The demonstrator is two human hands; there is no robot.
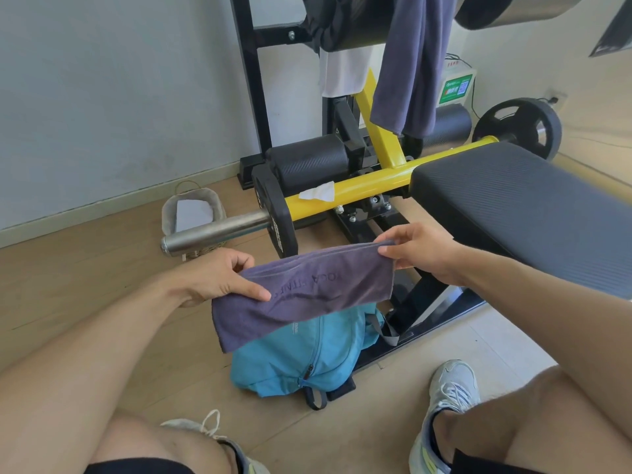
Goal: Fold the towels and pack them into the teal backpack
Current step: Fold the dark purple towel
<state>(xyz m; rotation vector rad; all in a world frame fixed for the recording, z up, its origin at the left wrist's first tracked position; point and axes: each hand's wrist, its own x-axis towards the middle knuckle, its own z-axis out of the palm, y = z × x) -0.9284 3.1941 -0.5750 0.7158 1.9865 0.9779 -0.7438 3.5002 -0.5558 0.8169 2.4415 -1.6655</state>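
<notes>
Currently left hand and right hand each pinch an end of the folded towel; bring pinches together evenly, edges aligned, over the backpack below.

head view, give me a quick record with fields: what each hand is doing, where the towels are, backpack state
left hand: left hand pinches the left end of the folded purple towel
right hand: right hand pinches the towel's upper right corner
held towel: stretched in the air between both hands, above the backpack
second towel: grey-blue towel hangs over the gym machine's upper pad
backpack: teal backpack lies on the floor against the machine base; whether its zip is open cannot be told
packing: held towel not yet in the backpack
</notes>
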